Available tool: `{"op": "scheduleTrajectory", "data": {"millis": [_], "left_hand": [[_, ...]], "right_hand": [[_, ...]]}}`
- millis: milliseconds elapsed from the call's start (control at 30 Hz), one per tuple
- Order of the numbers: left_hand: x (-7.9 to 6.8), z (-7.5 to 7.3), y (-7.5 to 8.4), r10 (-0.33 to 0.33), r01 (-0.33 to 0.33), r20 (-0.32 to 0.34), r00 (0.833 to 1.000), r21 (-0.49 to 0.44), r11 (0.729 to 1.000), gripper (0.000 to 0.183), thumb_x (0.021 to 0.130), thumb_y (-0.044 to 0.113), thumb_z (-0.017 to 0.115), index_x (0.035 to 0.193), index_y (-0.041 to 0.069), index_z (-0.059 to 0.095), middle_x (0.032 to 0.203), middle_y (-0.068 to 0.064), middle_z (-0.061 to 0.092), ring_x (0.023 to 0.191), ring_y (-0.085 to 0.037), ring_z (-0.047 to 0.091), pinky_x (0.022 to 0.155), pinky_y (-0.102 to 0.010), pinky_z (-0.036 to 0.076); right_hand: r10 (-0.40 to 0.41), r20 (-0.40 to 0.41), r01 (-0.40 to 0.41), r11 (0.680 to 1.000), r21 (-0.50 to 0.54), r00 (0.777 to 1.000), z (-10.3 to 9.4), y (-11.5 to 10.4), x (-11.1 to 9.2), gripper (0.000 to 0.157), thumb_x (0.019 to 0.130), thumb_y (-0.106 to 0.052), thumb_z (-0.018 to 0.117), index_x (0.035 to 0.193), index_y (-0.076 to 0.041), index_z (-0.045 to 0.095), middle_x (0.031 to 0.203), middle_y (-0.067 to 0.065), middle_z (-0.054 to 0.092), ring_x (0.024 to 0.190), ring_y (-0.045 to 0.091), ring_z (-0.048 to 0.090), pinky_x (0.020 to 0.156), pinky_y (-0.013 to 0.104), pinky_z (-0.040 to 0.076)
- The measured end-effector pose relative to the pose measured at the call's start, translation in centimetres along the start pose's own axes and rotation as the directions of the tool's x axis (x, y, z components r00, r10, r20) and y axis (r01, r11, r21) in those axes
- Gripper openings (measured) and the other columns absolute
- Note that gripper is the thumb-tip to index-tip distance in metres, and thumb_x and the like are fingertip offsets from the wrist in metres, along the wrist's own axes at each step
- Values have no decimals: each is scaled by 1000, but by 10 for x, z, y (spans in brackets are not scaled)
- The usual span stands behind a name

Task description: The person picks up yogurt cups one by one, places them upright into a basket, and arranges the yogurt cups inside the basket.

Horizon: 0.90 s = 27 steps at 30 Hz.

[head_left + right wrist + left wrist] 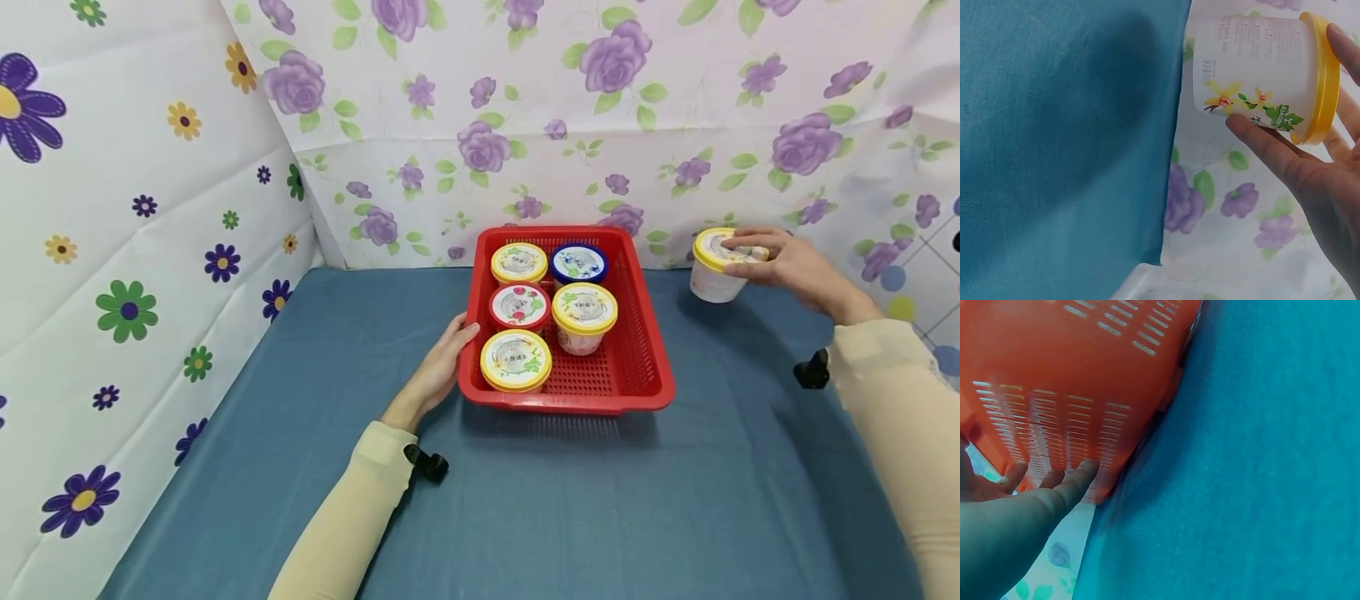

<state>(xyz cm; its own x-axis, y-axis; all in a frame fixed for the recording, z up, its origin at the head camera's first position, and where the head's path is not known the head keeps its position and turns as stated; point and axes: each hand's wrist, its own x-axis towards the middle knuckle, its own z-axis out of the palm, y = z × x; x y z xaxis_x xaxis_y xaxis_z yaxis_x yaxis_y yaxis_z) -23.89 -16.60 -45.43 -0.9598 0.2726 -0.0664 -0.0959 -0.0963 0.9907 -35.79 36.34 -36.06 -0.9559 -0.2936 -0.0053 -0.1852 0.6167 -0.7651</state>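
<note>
A white tub with a yellow lid (716, 275) is in my right hand (787, 267), off to the right of the basket. The right wrist view shows the tub's printed yellow flowers (1225, 94), with fingers along its side and the thumb at the lid. My left hand (442, 358) grips the left side of a red plastic basket (652, 350), thumb by the rim and fingers against the slotted wall (1054, 419). Inside the basket stand several lidded tubs: yellow-lidded ones (516, 360), one red-lidded (520, 307) and one blue-lidded (579, 263).
A blue cloth (570, 500) covers the table. Behind it hangs a floral sheet (525, 108), and another flowered sheet (150, 275) lines the left side. The basket stands near the back edge of the table.
</note>
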Motion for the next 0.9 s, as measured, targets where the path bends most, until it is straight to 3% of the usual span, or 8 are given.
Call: {"op": "scheduleTrajectory", "data": {"millis": [167, 300, 533, 900], "left_hand": [[0, 0, 1, 2, -2, 1, 1000, 2, 1000, 55, 111, 39, 48, 159, 21, 30, 150, -11, 48, 132, -26, 52, 106, -35, 51], [0, 0, 1, 5, -5, 2, 1000, 5, 1000, 55, 111, 38, 48, 159, 20, 29, 150, -10, 47, 132, -26, 52, 107, -35, 50], [0, 0, 1, 12, -12, 7, 1000, 4, 1000, 55, 111, 37, 48, 160, 19, 29, 150, -10, 46, 133, -26, 51, 107, -35, 50], [0, 0, 1, 13, -13, 8, 1000, -9, 1000, 55, 111, 37, 47, 160, 18, 29, 150, -12, 47, 131, -26, 52, 103, -32, 51]], "right_hand": [[25, 22, -25, 1000, -3, 999, 0, -12, 1, 64, 104, -31, 67, 158, -7, 44, 168, 15, 22, 140, 35, 31, 78, 11, 47], [23, 39, -22, 1000, -19, 999, -2, -21, 1, 64, 104, -33, 66, 159, -10, 43, 169, 13, 21, 142, 39, 30, 78, 11, 45], [1, 64, 1, 1000, -30, 998, -3, -35, 3, 64, 103, -32, 68, 158, -12, 45, 168, 12, 25, 146, 39, 27, 81, 11, 43], [-38, 112, 43, 998, -38, 993, -3, -56, 1, 59, 101, -29, 70, 155, -14, 51, 163, 7, 32, 134, 31, 33, 84, 18, 47]]}}
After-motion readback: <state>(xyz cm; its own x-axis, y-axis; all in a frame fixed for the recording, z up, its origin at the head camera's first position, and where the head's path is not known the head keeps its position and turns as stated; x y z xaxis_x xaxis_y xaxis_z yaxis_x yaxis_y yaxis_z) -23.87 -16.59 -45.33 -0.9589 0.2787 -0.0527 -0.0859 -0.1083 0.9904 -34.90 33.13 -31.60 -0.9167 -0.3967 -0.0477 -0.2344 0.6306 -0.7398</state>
